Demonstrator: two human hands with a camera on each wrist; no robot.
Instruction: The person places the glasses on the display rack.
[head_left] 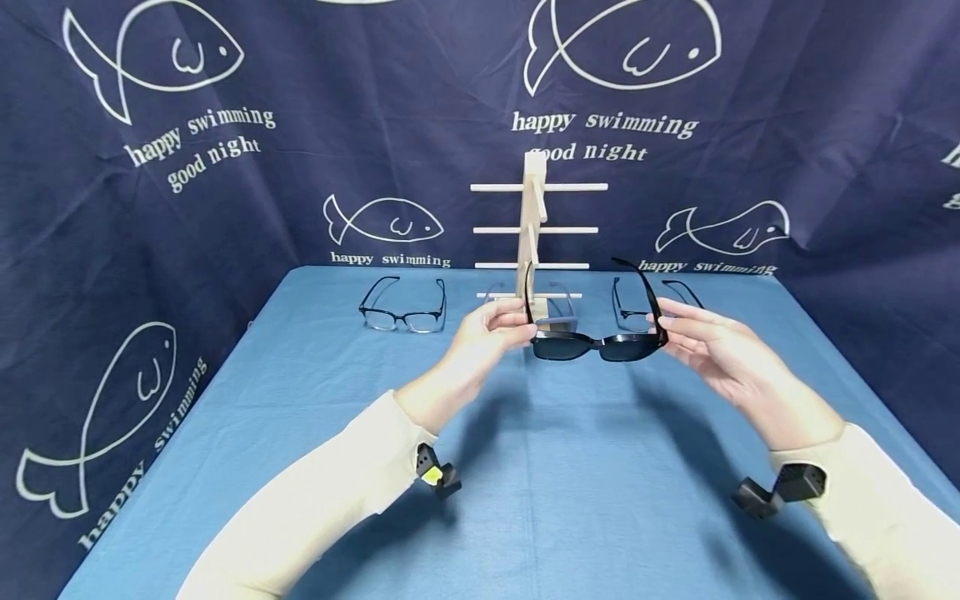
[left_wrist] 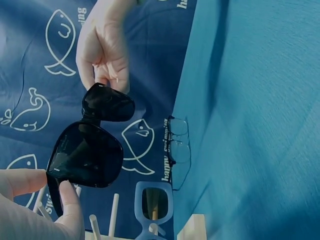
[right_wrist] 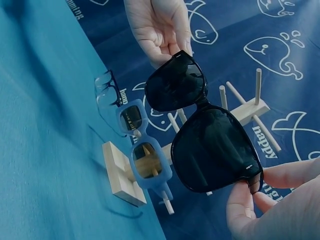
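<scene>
Black sunglasses hang in the air above the table, lenses toward the head camera and temples unfolded toward the back. My left hand pinches them at the left hinge between thumb and fingers. At the opposite hinge, my right hand pinches the frame in the same way. Behind them stands a wooden display rack with several rows of thin pegs. Blue-framed sunglasses sit on the rack's lower part, partly hidden in the head view by the black pair.
Clear eyeglasses with a dark frame lie unfolded on the blue tablecloth, left of the rack. Another dark-framed pair lies to its right, partly behind my right hand. A navy curtain with fish drawings hangs behind and beside the table.
</scene>
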